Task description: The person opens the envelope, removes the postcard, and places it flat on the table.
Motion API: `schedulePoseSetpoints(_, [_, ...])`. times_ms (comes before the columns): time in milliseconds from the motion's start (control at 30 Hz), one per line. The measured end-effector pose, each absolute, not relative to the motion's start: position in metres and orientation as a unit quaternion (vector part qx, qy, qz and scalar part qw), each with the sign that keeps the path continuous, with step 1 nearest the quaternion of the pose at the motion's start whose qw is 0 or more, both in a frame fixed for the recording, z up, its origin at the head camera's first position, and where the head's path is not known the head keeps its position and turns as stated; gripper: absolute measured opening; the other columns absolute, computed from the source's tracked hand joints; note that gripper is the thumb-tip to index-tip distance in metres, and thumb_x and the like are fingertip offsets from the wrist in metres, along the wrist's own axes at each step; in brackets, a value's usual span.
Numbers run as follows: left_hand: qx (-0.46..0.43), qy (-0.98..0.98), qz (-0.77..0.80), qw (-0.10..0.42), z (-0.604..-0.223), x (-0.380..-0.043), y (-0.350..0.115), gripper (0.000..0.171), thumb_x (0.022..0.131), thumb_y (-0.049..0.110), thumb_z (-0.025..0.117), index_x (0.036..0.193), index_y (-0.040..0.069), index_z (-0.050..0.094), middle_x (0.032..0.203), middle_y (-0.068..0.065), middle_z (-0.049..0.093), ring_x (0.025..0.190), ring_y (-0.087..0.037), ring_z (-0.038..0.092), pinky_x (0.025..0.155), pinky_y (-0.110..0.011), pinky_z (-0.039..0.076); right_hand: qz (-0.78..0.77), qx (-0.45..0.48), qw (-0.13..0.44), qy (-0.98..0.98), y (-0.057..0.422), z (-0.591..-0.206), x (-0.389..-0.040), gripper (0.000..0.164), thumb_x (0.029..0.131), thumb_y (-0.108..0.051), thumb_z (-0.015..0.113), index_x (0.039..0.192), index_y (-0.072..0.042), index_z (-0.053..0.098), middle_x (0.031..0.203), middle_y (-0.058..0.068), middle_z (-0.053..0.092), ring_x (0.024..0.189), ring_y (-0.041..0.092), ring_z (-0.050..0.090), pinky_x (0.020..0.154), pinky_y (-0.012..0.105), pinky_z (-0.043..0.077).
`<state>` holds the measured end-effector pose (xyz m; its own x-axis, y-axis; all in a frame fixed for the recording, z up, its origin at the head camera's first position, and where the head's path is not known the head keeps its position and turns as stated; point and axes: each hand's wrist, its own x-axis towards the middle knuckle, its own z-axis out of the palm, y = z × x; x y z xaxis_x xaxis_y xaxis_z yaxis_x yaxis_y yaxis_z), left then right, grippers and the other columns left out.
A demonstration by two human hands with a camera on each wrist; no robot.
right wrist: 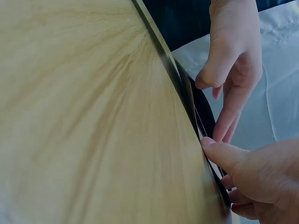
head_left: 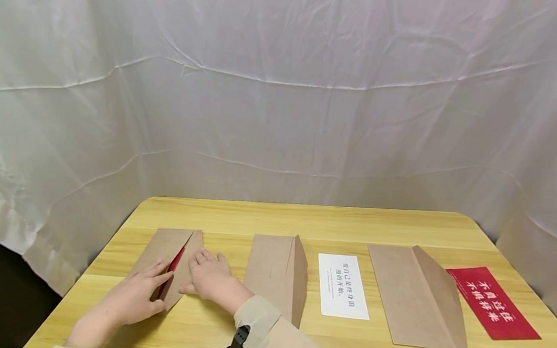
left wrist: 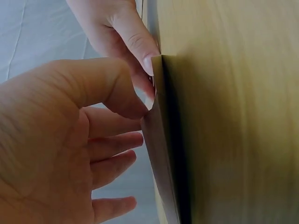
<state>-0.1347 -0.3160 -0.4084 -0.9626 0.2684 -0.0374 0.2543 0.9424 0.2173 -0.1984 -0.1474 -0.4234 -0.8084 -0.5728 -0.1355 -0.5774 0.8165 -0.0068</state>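
A brown paper envelope (head_left: 159, 241) lies on the left of the table, its flap (head_left: 199, 239) folded out toward the right. A strip of red card (head_left: 176, 259) shows in its mouth; the rest of the card is hidden. My left hand (head_left: 134, 295) rests over the envelope's body, fingers extended along the mouth. In the left wrist view that hand's thumb (left wrist: 133, 105) touches the envelope edge (left wrist: 159, 135). On the flap side my right hand (head_left: 210, 277) lies with spread fingers and thumb touching the paper. Both hands also appear in the right wrist view.
A second brown envelope (head_left: 268, 269) lies right of my right hand, its flap raised. Farther right are a white card with printed characters (head_left: 343, 287), a third envelope (head_left: 409, 299) and a red card (head_left: 495, 304). The wooden table (head_left: 304, 221) backs onto a pale curtain (head_left: 320, 118).
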Motion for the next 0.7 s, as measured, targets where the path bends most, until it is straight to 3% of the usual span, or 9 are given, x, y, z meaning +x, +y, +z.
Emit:
schedulePoseSetpoints(267, [0.132,0.990,0.053,-0.017,-0.4061,-0.1351,-0.3133,0.053,0.076,0.030,0.077,0.121,0.003,0.068,0.137,-0.021,0.058,0.132,-0.042,0.047,0.101,-0.070,0.035,0.011,-0.301,0.069,0.951,-0.1491,-0.4276,-0.2010,0.077,0.088,-0.071,0.046,0.151,-0.029,0.035,0.159,-0.011,0.030,0.148,0.006,0.025,0.120,0.038,0.028])
schedulePoseSetpoints(433, [0.130,0.989,0.029,-0.065,-0.4071,-0.1344,-0.3111,0.048,0.073,0.024,0.083,0.113,0.002,0.071,0.129,-0.021,0.063,0.126,-0.040,0.054,0.097,-0.068,0.041,0.011,-0.302,0.069,0.951,-0.1501,-0.4295,-0.2019,0.077,0.088,-0.071,0.046,0.151,-0.030,0.034,0.159,-0.012,0.030,0.148,0.006,0.024,0.120,0.038,0.028])
schedulePoseSetpoints(700, [0.121,0.988,0.069,-0.061,-0.4107,-0.1354,-0.3136,0.056,0.075,0.010,0.071,0.128,-0.004,0.060,0.135,-0.028,0.055,0.126,-0.047,0.051,0.098,-0.063,0.044,0.011,-0.301,0.068,0.951,-0.1496,-0.4280,-0.2009,0.076,0.088,-0.071,0.046,0.151,-0.030,0.035,0.159,-0.012,0.030,0.148,0.006,0.025,0.120,0.038,0.028])
